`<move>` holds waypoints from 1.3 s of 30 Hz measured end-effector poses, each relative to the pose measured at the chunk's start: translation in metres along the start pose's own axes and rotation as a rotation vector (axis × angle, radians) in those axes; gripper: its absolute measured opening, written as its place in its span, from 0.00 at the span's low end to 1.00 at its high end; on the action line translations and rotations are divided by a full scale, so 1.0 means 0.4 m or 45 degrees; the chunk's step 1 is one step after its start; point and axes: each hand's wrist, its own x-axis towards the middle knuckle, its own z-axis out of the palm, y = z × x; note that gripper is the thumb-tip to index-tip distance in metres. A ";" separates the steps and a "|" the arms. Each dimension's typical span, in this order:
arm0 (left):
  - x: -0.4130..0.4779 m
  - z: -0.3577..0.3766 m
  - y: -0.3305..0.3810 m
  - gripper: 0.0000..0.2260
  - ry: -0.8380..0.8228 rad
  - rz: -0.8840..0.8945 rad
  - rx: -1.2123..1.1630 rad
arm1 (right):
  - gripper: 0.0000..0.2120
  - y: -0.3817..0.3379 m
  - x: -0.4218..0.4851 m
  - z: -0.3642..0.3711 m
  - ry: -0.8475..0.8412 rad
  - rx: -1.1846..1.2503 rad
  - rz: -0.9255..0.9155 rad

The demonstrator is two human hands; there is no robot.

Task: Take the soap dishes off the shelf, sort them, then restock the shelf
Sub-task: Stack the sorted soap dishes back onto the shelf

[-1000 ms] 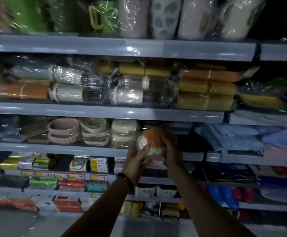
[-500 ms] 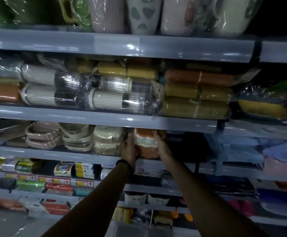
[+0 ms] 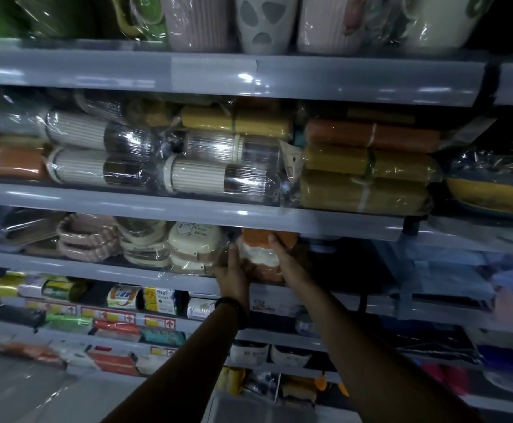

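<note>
Both hands (image 3: 233, 270) (image 3: 288, 261) clasp orange-white soap dishes (image 3: 261, 254) (cream stack (image 3: 192, 248) adjoining)

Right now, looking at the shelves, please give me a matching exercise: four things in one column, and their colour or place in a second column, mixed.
Things:
1. stack held by both hands
2. ribbed soap dishes
3. lidded soap boxes
4. mug with grey spots

Descriptions:
A. top shelf
B. pink, left on the soap dish shelf
C. orange and white
D. cream, just left of the left hand

Pairs: 1-C, 2-B, 3-D, 4-A
</note>
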 end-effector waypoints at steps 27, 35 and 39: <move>0.020 -0.099 0.151 0.09 0.197 0.206 0.559 | 0.22 -0.008 -0.018 -0.028 -0.035 -0.071 0.042; 0.077 -0.156 0.082 0.26 0.132 0.174 0.595 | 0.26 0.035 -0.060 -0.020 0.259 -0.086 -0.014; -0.034 -0.196 0.113 0.14 0.027 0.169 0.662 | 0.16 0.074 -0.127 0.010 0.392 -0.202 -0.169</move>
